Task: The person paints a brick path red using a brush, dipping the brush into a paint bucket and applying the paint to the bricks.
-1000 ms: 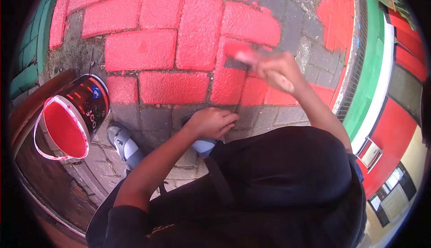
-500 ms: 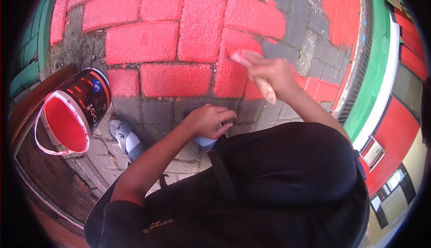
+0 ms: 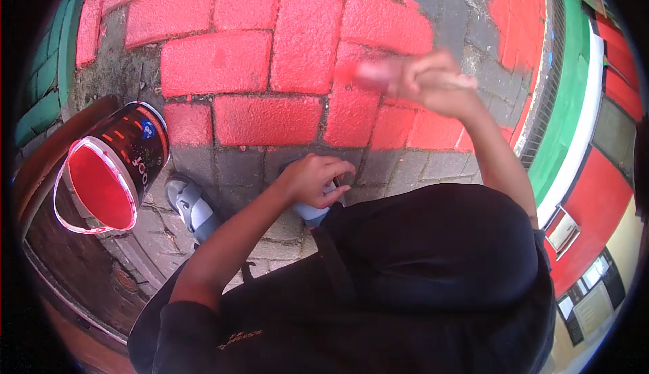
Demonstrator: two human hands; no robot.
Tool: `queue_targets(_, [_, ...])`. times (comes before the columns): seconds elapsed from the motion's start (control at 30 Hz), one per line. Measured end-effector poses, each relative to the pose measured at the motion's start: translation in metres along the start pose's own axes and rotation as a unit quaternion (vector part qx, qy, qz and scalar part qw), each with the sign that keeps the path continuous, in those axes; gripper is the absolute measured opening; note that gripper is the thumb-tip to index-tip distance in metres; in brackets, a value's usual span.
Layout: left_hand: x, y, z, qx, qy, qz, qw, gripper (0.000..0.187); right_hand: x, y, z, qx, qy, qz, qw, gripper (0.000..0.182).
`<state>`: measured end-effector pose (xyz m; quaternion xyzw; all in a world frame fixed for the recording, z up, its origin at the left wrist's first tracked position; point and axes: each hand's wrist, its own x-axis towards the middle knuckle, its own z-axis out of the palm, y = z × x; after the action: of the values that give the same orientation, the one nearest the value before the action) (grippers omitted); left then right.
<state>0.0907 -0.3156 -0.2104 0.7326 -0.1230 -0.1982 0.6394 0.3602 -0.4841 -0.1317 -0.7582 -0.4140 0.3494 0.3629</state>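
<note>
My right hand [image 3: 436, 83] is wrapped round the handle of a paintbrush [image 3: 375, 74], both smeared by motion. Its red bristles point left over the painted paving bricks [image 3: 304, 36], at the side near bare grey ones; whether they touch is blurred. My left hand [image 3: 318, 181] hangs above my shoe near my knee, fingers loosely curved and apart, holding nothing. To the left, a dark paint bucket [image 3: 152, 145] with a white handle lies tilted toward me, its inside coated in red paint [image 3: 101, 188].
Unpainted grey bricks [image 3: 236, 171] run along my feet. My left shoe [image 3: 193, 205] is close to the bucket. A brown wooden edge [image 3: 40, 164] lies behind the bucket. On the right are a drain grate [image 3: 541, 113] and a green strip [image 3: 574, 103].
My right hand has moved right and slightly up, and the brush has swung from slanting to nearly level. More red covers the bricks below it. My left hand has barely moved.
</note>
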Motion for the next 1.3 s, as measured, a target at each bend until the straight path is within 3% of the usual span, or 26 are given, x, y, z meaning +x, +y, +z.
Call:
queue_targets(0.07, [-0.002,-0.002,0.002,-0.004,-0.006,0.001,1.000,0.030,-0.008,0.008,0.008,0.066,-0.045,0.060,0.995,0.020])
queue_targets(0.17, [0.000,0.002,0.002,-0.004,-0.003,0.002,1.000,0.031,0.003,0.026,-0.019,-0.036,0.069,0.127,0.989,0.020])
queue_targets(0.23, [-0.002,0.001,0.000,-0.005,0.009,0.010,1.000,0.030,0.002,0.005,-0.019,-0.072,0.097,0.078,0.990,0.020])
queue_targets(0.3, [-0.001,0.001,-0.001,-0.001,0.008,0.004,1.000,0.030,-0.001,0.002,-0.003,0.164,0.020,0.044,0.985,0.021])
queue_targets(0.33, [-0.001,0.001,0.000,-0.003,0.005,-0.002,1.000,0.029,-0.001,0.002,-0.004,-0.010,-0.076,0.013,0.997,0.021])
queue_targets(0.37, [0.000,0.000,-0.001,-0.005,0.004,-0.002,1.000,0.029,0.006,0.012,-0.011,-0.010,-0.077,0.016,0.997,0.021])
queue_targets(0.43, [0.000,0.000,0.002,-0.003,0.004,0.002,1.000,0.029,0.021,0.040,-0.027,-0.071,0.072,-0.044,0.994,0.015])
queue_targets(0.47, [0.001,0.000,0.004,-0.004,0.004,0.004,1.000,0.029,0.027,0.005,-0.048,-0.114,0.052,0.137,0.983,0.013])
queue_targets(0.5, [0.001,-0.002,0.003,-0.009,0.006,0.005,1.000,0.029,0.025,0.003,-0.043,-0.115,0.055,0.134,0.983,0.013])
queue_targets(0.57, [-0.002,-0.002,0.002,-0.013,0.007,0.002,1.000,0.029,0.019,0.001,-0.026,0.123,0.003,-0.001,0.992,0.015])
queue_targets(0.6, [-0.001,-0.002,0.002,-0.010,0.009,0.001,1.000,0.029,0.014,-0.018,-0.019,0.094,-0.086,0.080,0.989,0.016])
queue_targets(0.7, [0.000,-0.004,0.001,-0.008,0.009,0.006,1.000,0.028,0.026,0.004,-0.009,0.078,-0.115,0.154,0.978,0.027])
queue_targets(0.73, [-0.001,-0.004,0.003,-0.005,0.006,0.011,1.000,0.028,0.033,0.004,-0.018,-0.003,-0.122,0.211,0.970,0.028])
queue_targets(0.77, [-0.002,-0.004,0.005,-0.007,0.005,0.011,1.000,0.028,0.029,0.004,-0.017,-0.002,-0.123,0.212,0.970,0.028])
queue_targets(0.83, [-0.002,-0.003,0.003,-0.027,0.019,0.016,0.999,0.026,0.018,0.001,-0.015,-0.057,-0.046,0.034,0.997,0.029])
queue_targets(0.87, [-0.002,-0.004,0.001,-0.024,0.023,0.016,0.999,0.026,0.009,0.000,-0.009,-0.014,-0.031,-0.001,0.999,0.013])
queue_targets(0.9, [-0.002,-0.004,0.001,-0.018,0.015,0.007,1.000,0.025,0.011,0.002,-0.005,-0.014,-0.032,-0.003,0.999,0.013])
queue_targets(0.97, [-0.003,-0.003,0.003,-0.018,-0.003,-0.001,1.000,0.025,0.008,0.002,0.005,0.132,-0.078,0.088,0.984,0.015])
queue_targets(1.03, [-0.002,-0.004,0.002,-0.018,0.007,0.017,1.000,0.024,0.034,0.004,-0.032,0.092,-0.094,0.124,0.984,0.020])
queue_targets(1.1, [-0.002,-0.003,0.006,-0.020,0.004,0.013,1.000,0.024,0.047,0.000,-0.057,-0.150,0.055,0.050,0.986,0.024])
queue_targets(1.13, [-0.002,-0.004,0.003,-0.017,0.003,0.011,1.000,0.024,0.042,-0.005,-0.058,-0.150,0.060,0.048,0.986,0.024])
queue_targets(1.2, [-0.001,-0.003,0.001,0.001,0.004,0.015,1.000,0.024,0.034,-0.018,-0.052,0.100,-0.064,0.118,0.986,0.028])
queue_targets(1.23, [-0.001,-0.003,0.001,0.009,0.005,0.019,1.000,0.024,0.033,-0.009,-0.039,0.101,-0.064,0.116,0.986,0.028])
queue_targets(1.3, [-0.001,-0.004,0.000,-0.006,0.012,0.019,1.000,0.023,0.025,0.009,-0.005,0.022,-0.170,0.090,0.981,0.033])
